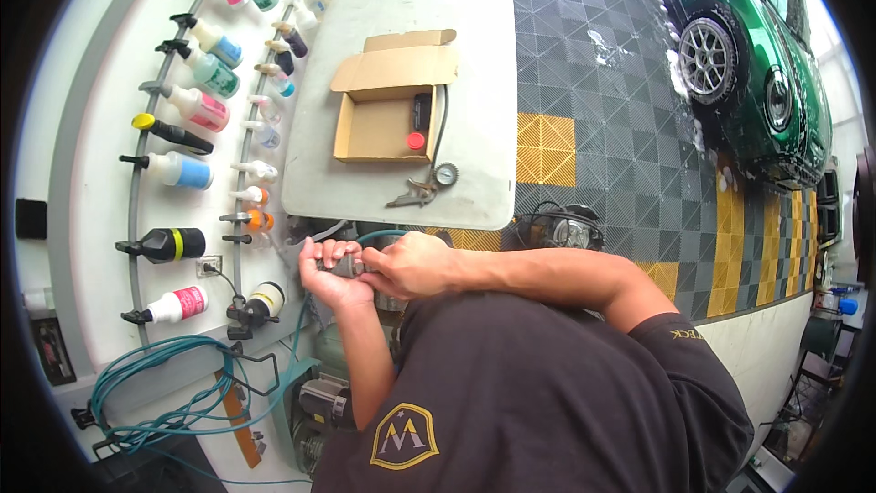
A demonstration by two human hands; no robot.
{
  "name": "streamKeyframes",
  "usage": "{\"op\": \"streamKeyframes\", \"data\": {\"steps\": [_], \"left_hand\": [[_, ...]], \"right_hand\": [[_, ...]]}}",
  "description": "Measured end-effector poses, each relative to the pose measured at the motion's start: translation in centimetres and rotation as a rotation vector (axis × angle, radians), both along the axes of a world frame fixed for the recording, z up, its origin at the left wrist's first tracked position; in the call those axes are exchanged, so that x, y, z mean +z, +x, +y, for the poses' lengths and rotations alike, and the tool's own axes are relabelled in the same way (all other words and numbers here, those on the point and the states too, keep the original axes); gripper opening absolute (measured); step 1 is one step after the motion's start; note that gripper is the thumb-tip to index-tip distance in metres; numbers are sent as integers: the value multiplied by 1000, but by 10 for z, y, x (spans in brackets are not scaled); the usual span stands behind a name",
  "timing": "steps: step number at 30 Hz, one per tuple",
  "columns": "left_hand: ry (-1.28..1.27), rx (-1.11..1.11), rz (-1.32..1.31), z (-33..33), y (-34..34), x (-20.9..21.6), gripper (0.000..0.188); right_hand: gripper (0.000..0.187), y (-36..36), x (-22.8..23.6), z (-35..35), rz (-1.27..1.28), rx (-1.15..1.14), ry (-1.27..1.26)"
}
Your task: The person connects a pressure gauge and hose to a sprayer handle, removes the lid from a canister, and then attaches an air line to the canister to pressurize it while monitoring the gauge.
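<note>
Spray bottles (198, 108) hang on rails (136, 212); a green car (762, 55) stands on grey-and-yellow tiles (611, 173)

On your left you have a white wall (99, 228) with two grey rails (135, 210) and an outlet plate (206, 267); a pale, round-cornered table (411, 0) stands beside it, its right side washed bright, and to your right spreads a floor (607, 141) of dark grey ridged tiles with yellow squares (546, 164)

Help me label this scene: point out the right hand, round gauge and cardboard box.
Right hand (415, 265), head view: back of the hand.
Round gauge (446, 174), head view: its dial.
Cardboard box (376, 126), head view: bare inner floor.
</note>
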State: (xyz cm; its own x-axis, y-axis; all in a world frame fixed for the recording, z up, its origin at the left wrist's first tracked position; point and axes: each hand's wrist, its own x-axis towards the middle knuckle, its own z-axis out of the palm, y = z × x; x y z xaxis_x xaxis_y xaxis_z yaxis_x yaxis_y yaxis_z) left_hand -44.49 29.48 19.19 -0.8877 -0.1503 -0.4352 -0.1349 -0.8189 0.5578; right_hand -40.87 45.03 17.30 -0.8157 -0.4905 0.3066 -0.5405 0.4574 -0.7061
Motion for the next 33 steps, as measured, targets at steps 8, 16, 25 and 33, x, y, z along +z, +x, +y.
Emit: {"op": "streamKeyframes", "data": {"steps": [8,16,25,33], "left_hand": [[80,-130,-187,-35,-53,-69,29],[46,-274,-320,-46,-92,-98,30],[61,-302,-359,-61,-102,-99,30],[180,-227,-475,-70,-107,-132,34]], "right_hand": [[33,-30,-28,-34,-219,-90,150],[29,-48,-42,-56,-391,-228,151],[37,-63,-41,-64,-98,-200,504],[37,-78,-58,-70,-163,-105,419]]}}
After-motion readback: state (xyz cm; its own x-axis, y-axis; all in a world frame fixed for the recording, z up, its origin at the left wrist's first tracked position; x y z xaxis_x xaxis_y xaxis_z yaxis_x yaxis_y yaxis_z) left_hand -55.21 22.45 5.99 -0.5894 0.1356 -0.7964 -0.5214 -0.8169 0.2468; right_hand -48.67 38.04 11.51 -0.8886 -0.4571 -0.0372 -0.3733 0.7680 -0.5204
